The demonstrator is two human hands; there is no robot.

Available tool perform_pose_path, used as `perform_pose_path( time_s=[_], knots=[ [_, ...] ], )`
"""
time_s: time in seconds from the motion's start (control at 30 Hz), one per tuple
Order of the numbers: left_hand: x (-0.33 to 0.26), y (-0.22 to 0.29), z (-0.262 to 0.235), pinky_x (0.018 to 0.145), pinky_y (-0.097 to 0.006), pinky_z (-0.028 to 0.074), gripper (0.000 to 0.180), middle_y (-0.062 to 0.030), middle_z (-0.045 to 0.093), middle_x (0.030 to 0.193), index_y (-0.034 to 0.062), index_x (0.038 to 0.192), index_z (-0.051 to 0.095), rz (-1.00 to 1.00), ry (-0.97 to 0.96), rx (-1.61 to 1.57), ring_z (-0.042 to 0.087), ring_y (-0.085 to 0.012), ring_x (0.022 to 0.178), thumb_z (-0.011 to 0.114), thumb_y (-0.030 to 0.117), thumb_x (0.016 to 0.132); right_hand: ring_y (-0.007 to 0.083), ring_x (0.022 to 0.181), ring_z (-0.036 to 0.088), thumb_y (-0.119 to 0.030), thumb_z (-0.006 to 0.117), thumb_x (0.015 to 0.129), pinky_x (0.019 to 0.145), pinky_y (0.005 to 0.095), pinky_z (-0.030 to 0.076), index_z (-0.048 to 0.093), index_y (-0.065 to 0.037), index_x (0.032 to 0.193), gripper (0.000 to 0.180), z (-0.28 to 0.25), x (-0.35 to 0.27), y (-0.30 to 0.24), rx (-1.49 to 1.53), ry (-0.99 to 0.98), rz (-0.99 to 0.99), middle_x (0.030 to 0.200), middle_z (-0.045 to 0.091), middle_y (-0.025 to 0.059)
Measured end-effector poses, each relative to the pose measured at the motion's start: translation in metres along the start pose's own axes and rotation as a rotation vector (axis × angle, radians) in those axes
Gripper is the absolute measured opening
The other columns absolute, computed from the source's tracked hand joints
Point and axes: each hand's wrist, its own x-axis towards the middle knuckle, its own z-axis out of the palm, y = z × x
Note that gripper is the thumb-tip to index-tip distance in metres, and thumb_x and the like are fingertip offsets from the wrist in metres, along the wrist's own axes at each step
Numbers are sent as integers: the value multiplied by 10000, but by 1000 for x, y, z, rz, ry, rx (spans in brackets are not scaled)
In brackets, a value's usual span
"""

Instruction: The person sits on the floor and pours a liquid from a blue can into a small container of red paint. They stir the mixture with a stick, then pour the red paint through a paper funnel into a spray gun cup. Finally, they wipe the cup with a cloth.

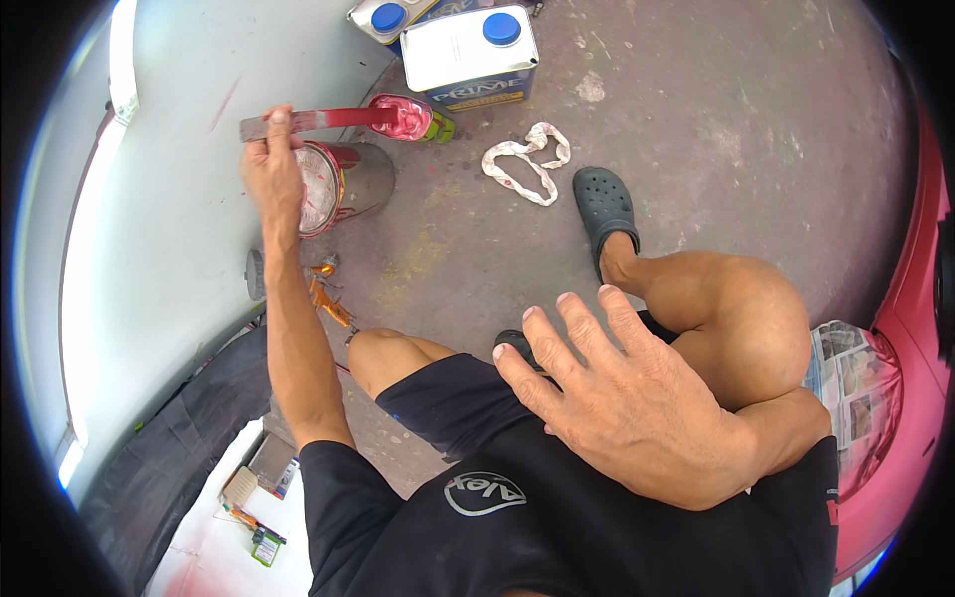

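Observation:
My left hand (272,179) is closed on the bare end of a flat paint stirring stick (343,117), held over the floor beside the wall. Red paint coats its other end, which reaches into a small open container of red paint (406,119). Just under that hand stands a round paint can (363,179) with a paint-stained top. My right hand (622,398) is raised in front of my body, fingers spread, with nothing in it. A twisted loop of whitish cloth or tape (542,164) lies on the floor right of the containers.
Rectangular tins with blue caps, one in front (468,65), stand at the far side. An orange spray gun (328,298) is near my left knee. A red car panel (910,398) with newspaper masking (844,383) borders the right. Small tools (257,517) lie on a white surface lower left.

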Motion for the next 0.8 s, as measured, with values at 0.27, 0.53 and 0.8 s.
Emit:
perform_pose_path(
  time_s=[0.27, 0.53, 0.8],
  knots=[
    [-11, 70, -40, 649, -211, 391, 295, 42, 650, 822, 71, 1171, 812, 84, 55, -45, 508, -23, 747, 670, 324, 1120, 404, 1262, 631, -200, 615, 1002, 1133, 558, 452, 623, -25, 1497, 525, -3, -1, 3, 53, -27, -6, 1387, 654, 218],
    [-25, 29, 13, 587, -369, 464, 428, -40, 655, 658, 1, 1030, 768, 40, -27, 87, 604, -142, 627, 628, 396, 1118, 398, 1314, 591, -268, 713, 960, 1139, 547, 449, 608, -55, 1491, 582, -14, 10, -2, 116, -89, -13, 1412, 626, 207],
    [-45, -28, 66, 738, -381, 526, 576, -99, 699, 811, -56, 1369, 669, -162, 34, 124, 627, -167, 761, 643, 446, 1088, 392, 1354, 536, -345, 908, 796, 1147, 561, 421, 565, -64, 1509, 840, -16, 18, -13, 104, -158, -33, 1491, 552, 183]
  ],
)
